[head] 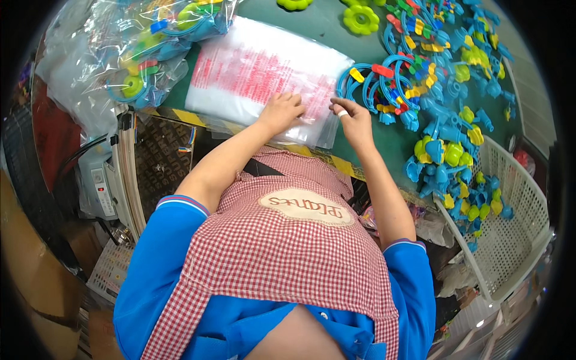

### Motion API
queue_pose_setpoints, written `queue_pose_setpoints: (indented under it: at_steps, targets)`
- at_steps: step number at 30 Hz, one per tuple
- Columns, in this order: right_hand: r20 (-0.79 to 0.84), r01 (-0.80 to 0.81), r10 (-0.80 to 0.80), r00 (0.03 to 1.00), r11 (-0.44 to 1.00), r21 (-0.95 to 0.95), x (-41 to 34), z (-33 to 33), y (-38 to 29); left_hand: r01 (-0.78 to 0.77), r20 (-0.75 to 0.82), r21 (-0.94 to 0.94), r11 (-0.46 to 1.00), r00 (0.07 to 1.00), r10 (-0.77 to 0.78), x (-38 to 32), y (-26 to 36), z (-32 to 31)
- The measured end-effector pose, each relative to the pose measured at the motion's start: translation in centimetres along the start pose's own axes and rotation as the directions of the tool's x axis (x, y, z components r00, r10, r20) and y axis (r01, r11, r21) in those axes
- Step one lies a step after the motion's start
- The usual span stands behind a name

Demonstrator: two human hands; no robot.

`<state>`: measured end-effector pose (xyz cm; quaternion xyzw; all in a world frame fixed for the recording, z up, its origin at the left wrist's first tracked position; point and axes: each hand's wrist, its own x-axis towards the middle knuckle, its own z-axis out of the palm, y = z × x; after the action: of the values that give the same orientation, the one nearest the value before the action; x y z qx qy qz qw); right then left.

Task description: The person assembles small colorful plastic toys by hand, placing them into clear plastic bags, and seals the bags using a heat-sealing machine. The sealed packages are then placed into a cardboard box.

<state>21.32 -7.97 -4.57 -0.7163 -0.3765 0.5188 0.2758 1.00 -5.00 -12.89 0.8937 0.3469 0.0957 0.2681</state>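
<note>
A stack of clear plastic bags point(270, 67) with red printing lies flat before me on the green table. My left hand point(281, 112) rests on its near part, fingers slightly bent and a little apart. At the stack's right edge is my right hand point(354, 121), with thumb and forefinger close together and a white band around one finger. Whether a bag edge is between those fingertips cannot be made out. Just beyond my right hand lie blue plastic rings point(375, 83) with red and yellow clips.
Filled clear bags of toy parts point(153, 54) occupy the table's left side. Loose blue and lime-green plastic parts point(450, 112) are heaped at the right, some over a pale perforated basket point(508, 225). Lime-green flower-shaped rings point(361, 20) lie at the far side. Yellow-black tape point(189, 118) marks the near edge.
</note>
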Motion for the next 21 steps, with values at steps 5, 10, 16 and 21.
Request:
queue_pose_setpoints:
  at_steps: [5, 10, 16, 21]
  targets:
    - [0.066, -0.355, 0.349, 0.935, 0.902, 0.246, -1.1, -0.3, 3.6, -0.034, -0.076, -0.216, 0.976, 0.997, 0.018, 0.4, -0.4, -2.1]
    - [0.216, -0.358, 0.297, 0.93, 0.865, 0.351, 0.5, 3.1, 1.6, -0.116, -0.215, -0.078, 0.99, 0.972, 0.097, -0.4, 3.0, -5.7]
    - [0.376, -0.35, 0.158, 0.913, 0.778, 0.522, -2.7, 3.2, -2.4, 0.502, 0.45, -0.663, 0.556, 0.86, -0.241, 0.7, 4.3, -11.1]
    - [-0.027, 0.084, -0.08, 0.996, 0.977, 0.195, -3.8, 0.0, 2.4, 0.526, -0.113, -0.204, 0.825, 0.825, -0.554, -0.4, -0.1, -12.8]
